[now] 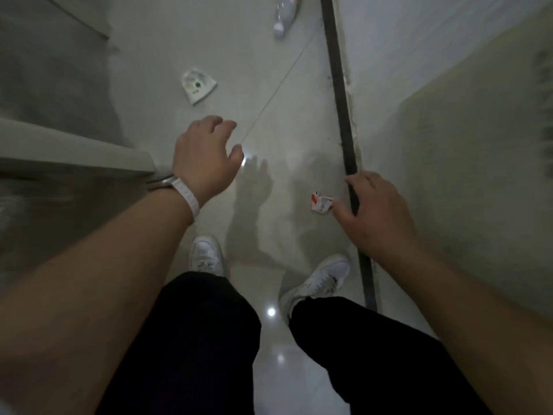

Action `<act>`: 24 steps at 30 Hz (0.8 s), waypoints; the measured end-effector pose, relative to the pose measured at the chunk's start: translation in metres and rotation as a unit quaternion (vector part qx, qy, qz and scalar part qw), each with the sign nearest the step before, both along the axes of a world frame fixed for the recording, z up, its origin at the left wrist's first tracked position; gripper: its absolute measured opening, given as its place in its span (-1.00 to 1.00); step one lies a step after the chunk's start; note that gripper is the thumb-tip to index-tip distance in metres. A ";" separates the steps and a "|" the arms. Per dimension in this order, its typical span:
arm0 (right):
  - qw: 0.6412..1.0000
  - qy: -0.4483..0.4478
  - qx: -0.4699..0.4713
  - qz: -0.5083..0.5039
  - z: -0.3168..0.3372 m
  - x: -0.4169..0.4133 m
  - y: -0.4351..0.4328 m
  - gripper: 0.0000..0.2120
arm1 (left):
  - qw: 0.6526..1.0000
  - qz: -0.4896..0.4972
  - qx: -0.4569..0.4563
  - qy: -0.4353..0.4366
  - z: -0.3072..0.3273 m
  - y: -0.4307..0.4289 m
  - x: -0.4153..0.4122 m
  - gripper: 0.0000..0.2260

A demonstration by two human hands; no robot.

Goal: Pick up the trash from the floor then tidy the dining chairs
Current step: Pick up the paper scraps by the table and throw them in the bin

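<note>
wrapper on floor just left of right hand; packet ahead; bottle beyond

Indoors for sure, and it looks like a narrow passage in a home or flat, though I can't tell which room. There's a glossy pale tile floor with thin grout lines, and a ceiling light's reflection shows near the feet. A plain pale wall is on the right, with a dark strip running near to far along its foot. On the left there's a light-coloured ledge, too blurred to identify.
</note>
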State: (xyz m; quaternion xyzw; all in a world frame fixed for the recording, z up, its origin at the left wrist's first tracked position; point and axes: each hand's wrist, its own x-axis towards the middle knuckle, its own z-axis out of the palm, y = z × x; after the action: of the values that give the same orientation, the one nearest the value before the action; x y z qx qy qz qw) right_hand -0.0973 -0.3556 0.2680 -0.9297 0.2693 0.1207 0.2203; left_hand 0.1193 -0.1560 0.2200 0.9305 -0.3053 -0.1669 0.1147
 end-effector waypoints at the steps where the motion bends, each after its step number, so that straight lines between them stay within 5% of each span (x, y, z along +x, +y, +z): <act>1: 1.000 0.017 0.004 -0.008 -0.026 0.001 -0.003 -0.59 | 1.000 -0.007 0.010 0.008 -0.026 -0.001 0.007 -0.52; 11: 0.990 0.118 0.039 -0.060 -0.231 0.001 -0.014 -0.47 | 0.999 0.034 -0.002 0.023 -0.229 0.011 0.071 -0.45; 19: 0.962 0.267 0.043 0.024 -0.296 -0.021 -0.030 -0.34 | 0.997 0.078 0.012 -0.025 -0.300 0.005 0.153 -0.39; 24: 0.970 0.232 0.058 -0.034 -0.324 -0.026 -0.017 -0.45 | 0.993 0.101 0.032 -0.055 -0.317 0.007 0.188 -0.33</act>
State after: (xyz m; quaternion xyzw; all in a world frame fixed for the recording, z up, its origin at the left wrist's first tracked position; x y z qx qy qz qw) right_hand -0.1230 -0.3722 -0.0557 -0.8521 0.3375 0.3411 0.2089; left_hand 0.3069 -0.1487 -0.0973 0.9674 -0.2102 -0.1129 0.0845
